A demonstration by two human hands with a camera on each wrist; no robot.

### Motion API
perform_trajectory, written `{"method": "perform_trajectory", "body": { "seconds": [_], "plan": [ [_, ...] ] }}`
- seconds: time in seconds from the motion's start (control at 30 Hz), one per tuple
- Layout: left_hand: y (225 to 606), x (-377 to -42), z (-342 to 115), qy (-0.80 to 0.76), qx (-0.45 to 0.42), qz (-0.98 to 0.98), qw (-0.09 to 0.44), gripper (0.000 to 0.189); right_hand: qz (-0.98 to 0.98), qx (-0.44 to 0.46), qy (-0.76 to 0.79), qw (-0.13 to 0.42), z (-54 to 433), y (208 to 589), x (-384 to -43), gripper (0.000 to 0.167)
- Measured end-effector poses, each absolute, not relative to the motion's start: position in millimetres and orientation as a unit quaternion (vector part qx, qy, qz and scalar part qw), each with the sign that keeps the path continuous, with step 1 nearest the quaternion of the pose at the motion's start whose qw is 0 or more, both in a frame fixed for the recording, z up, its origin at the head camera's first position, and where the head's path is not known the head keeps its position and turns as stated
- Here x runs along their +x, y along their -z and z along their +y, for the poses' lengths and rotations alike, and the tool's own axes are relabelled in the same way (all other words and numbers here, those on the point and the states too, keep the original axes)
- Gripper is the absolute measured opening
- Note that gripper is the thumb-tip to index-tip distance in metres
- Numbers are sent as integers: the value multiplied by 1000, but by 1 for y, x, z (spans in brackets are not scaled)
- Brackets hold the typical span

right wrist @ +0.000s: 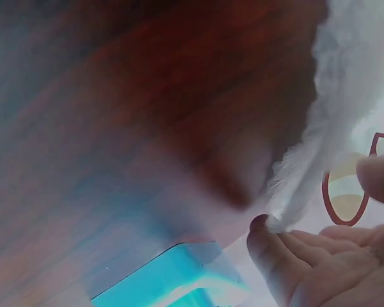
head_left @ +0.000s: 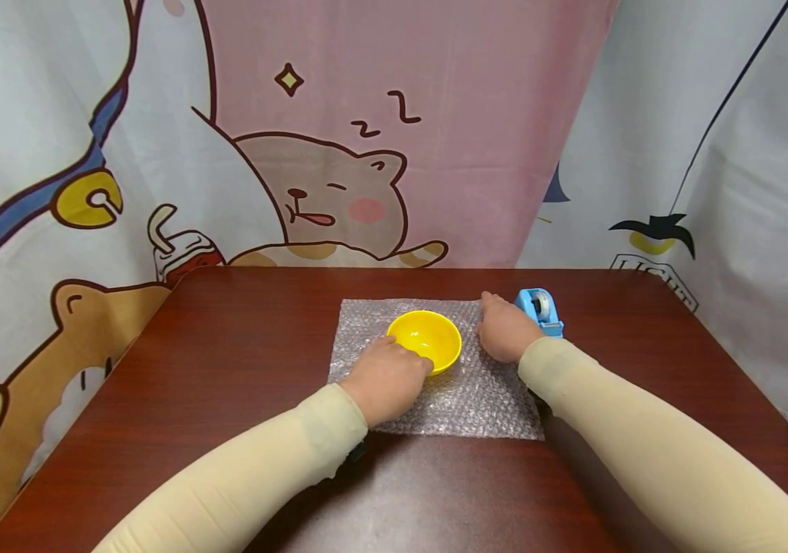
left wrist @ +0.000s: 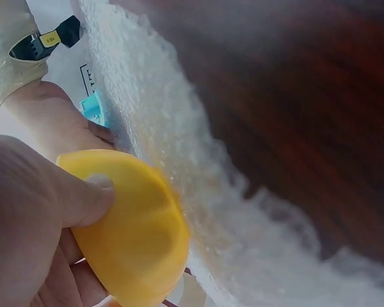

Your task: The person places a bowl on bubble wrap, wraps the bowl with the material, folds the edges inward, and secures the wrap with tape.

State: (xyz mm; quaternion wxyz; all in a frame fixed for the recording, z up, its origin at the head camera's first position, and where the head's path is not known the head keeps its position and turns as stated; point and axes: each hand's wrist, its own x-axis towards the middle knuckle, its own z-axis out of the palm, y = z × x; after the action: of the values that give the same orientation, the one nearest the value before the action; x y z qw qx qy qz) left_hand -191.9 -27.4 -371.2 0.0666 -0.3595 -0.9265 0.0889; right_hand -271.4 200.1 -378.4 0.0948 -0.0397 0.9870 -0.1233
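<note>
A yellow bowl point(head_left: 428, 335) sits upright on a sheet of bubble wrap point(head_left: 480, 407). My left hand point(head_left: 389, 381) grips the bowl's near left rim; in the left wrist view the thumb presses the outside wall of the bowl point(left wrist: 141, 224) and the other fingers are partly hidden behind it. At the wrap's far right corner is my right hand point(head_left: 507, 329). In the right wrist view, the fingertips of that hand point(right wrist: 333, 265) touch the edge of the bubble wrap point(right wrist: 307, 153), with the thumb held apart from them.
A light blue tape dispenser point(head_left: 551, 326) with a roll of tape stands just right of my right hand. The brown wooden table point(head_left: 249, 346) extends around the wrap. Behind it hangs a curtain point(head_left: 491, 115) with cartoon animals.
</note>
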Motion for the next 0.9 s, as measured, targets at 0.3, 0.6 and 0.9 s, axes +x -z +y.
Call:
{"method": "perform_trajectory", "body": {
  "seconds": [0.3,0.6,0.9],
  "plan": [
    [372,-192,-28,-90,-363,-925,71,15,976,-3,202,78,204,370,-271,66],
    [371,-192,-28,-88,-365,-924,67,16,953,48,276,113,209,364,-272,72],
    [370,-192,-26,-96,-362,-926,54,16,926,85,347,122,209,358,-271,75]
  ]
}}
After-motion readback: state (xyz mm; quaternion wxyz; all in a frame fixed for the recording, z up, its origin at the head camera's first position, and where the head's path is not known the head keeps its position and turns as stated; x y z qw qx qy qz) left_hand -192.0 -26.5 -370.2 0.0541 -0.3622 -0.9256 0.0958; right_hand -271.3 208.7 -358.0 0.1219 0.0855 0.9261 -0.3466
